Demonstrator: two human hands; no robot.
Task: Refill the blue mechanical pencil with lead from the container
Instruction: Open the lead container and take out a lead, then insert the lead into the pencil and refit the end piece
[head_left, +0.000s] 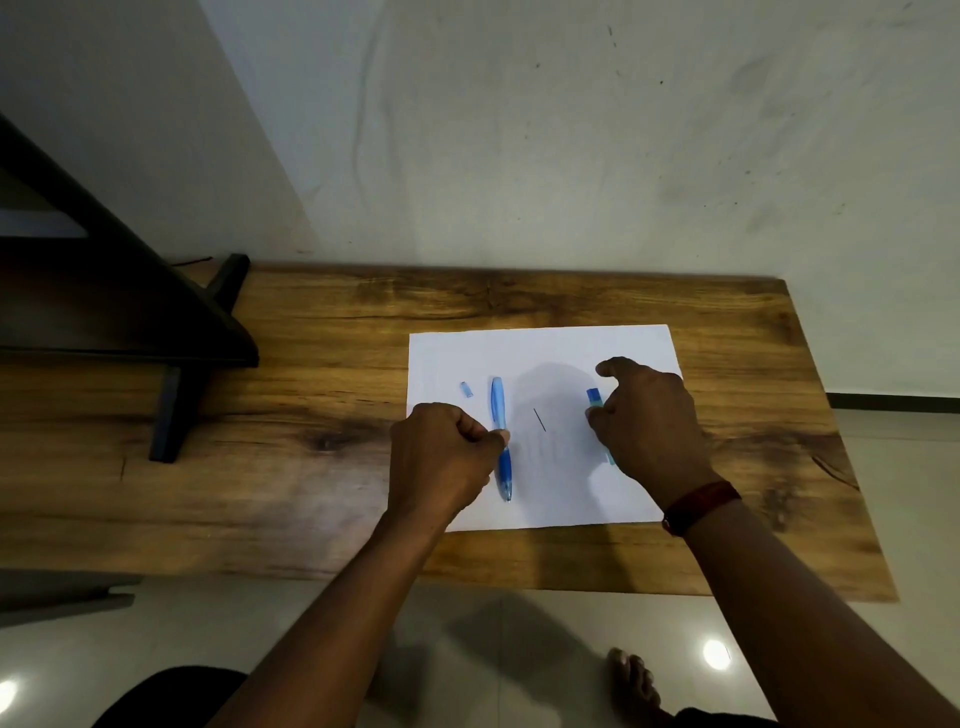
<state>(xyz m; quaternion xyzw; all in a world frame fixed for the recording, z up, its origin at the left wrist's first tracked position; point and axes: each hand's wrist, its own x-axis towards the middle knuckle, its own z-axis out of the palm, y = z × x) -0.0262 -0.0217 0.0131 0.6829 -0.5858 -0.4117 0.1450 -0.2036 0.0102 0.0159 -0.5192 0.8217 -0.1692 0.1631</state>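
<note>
The single head-worn camera is looking forward and steeply down, close over the worktop (311, 493), wall filling the top.

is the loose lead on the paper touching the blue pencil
Apart. In the head view the lead lies alone on the white paper, with a plain strip of bare paper between it and the blue pencil to its left.
</note>
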